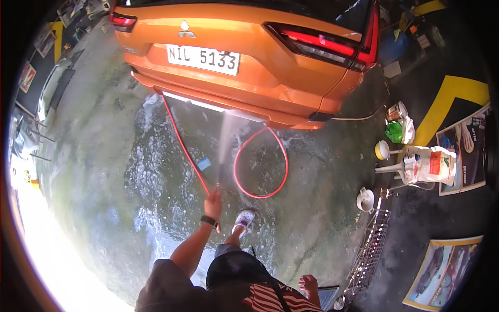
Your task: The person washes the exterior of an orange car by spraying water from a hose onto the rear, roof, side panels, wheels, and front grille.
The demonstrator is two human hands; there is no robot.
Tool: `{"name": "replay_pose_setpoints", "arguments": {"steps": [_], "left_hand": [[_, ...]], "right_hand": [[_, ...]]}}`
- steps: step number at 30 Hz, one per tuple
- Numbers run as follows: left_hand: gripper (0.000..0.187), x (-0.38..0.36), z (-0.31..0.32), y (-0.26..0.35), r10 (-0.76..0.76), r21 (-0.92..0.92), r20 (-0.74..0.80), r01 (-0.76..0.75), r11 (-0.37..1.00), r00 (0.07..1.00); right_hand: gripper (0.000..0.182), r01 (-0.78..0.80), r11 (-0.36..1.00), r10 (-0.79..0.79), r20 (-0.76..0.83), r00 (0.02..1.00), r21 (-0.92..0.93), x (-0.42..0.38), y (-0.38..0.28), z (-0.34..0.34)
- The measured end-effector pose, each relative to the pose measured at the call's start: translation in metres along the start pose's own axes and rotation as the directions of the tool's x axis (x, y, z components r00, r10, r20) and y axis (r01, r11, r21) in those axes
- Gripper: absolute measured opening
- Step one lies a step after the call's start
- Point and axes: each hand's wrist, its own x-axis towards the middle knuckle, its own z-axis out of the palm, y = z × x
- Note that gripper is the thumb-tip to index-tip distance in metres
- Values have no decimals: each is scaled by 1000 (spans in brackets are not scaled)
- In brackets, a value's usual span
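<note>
Spray fans forward from a nozzle (218, 185) gripped in my left hand (213, 204), which has a dark band at the wrist. The jet reaches the lower rear bumper (228, 106) of an orange car (234, 36). A red hose (183, 143) runs from under the bumper down to this hand, and a loop of it (287, 161) lies on the wet floor. Low at the right of my body is my right hand (309, 284), its fingers curled; whether anything is inside is hidden.
A small blue item (204, 164) lies on the foamy floor (156, 182). At the right stand a white stool (390, 168) with bags and bottles, a white pot (365, 199), a metal rack (370, 249) and buckets. Framed posters (442, 273) lean near the right edge.
</note>
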Motion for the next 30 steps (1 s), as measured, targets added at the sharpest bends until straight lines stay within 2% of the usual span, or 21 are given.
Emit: {"name": "replay_pose_setpoints", "arguments": {"steps": [1, 2, 3, 6, 7, 8, 9, 11, 12, 14, 15, 19, 20, 21, 22, 23, 24, 25, 27, 29, 30], "left_hand": [[40, 5, -28, 1, 11, 2, -27, -11, 1000, 1000], [38, 12, -56, 9, -304, -232, -19, 291, 928, 953], [37, 14, -78, 17, -572, -446, 68, 538, 715, 817], [34, 1, -101, 24, -590, -531, 14, 506, 679, 807], [37, -14, -103, 41, -624, -547, 41, 541, 639, 780], [35, -30, -99, 36, -580, -500, 81, 537, 680, 811], [36, -52, -95, 32, -565, -499, 158, 559, 662, 810], [36, -95, -94, 48, -494, -395, 217, 539, 744, 842], [36, -108, -107, 51, -481, -402, 206, 522, 753, 852], [36, -121, -122, 49, -429, -299, 101, 439, 847, 898], [37, -119, -138, 40, -467, -322, 45, 455, 830, 883], [38, -121, -210, 93, -419, -440, 79, 409, 799, 904], [38, -126, -211, 107, -295, -401, 76, 300, 866, 952], [37, -132, -211, 124, -164, -360, 76, 181, 915, 984], [35, -152, -212, 159, -148, -364, 121, 183, 913, 982], [33, -176, -209, 199, -132, -368, 166, 186, 911, 977], [32, -193, -199, 220, -45, -407, 192, 121, 905, 980], [31, -212, -188, 240, 44, -448, 215, 59, 892, 976], [32, -248, -176, 282, 81, -588, 352, 152, 794, 933], [33, -279, -184, 330, 52, -595, 511, 309, 742, 858], [33, -291, -191, 348, 65, -601, 502, 294, 743, 862]], "right_hand": [[24, 23, 1000, -23, 34, 999, -5, 4, 5, -2], [24, 50, 999, -49, 51, 997, -13, 8, 11, -3], [23, 50, 998, -49, 45, 998, -26, 9, 17, -3], [22, 96, 994, -94, 48, 994, -52, 10, 40, -7], [22, 118, 991, -115, 42, 992, -67, 11, 55, -11], [22, 138, 987, -136, 35, 990, -81, 10, 65, -13], [20, 134, 990, -133, 25, 991, -45, 9, 78, -15], [19, 131, 991, -132, 27, 991, 26, 1, 110, -22], [18, 104, 989, -105, 13, 994, 103, -4, 128, -25], [19, 107, 980, -107, -11, 994, 170, 10, 178, -38], [17, 110, 982, -111, 2, 994, 156, 6, 195, -43], [13, 126, 986, -132, 48, 990, 105, 2, 237, -68], [15, 203, 972, -200, 31, 979, -119, 21, 225, -72], [15, 570, 631, -682, -27, 731, -527, 24, 206, -70], [18, 577, 56, -948, 138, 286, -815, 20, 169, -64], [24, 655, 414, -889, -125, 441, -632, -45, 101, -38], [31, 673, 356, -918, -106, 383, -649, -63, 56, -25], [42, 690, 387, -889, -50, 455, -612, -96, 7, -9], [63, 781, 123, -989, -14, 145, -612, -179, -73, 29], [75, 832, -56, -998, 23, -52, -552, -243, -130, 65], [75, 800, -190, -980, 68, -185, -568, -271, -153, 78]]}}
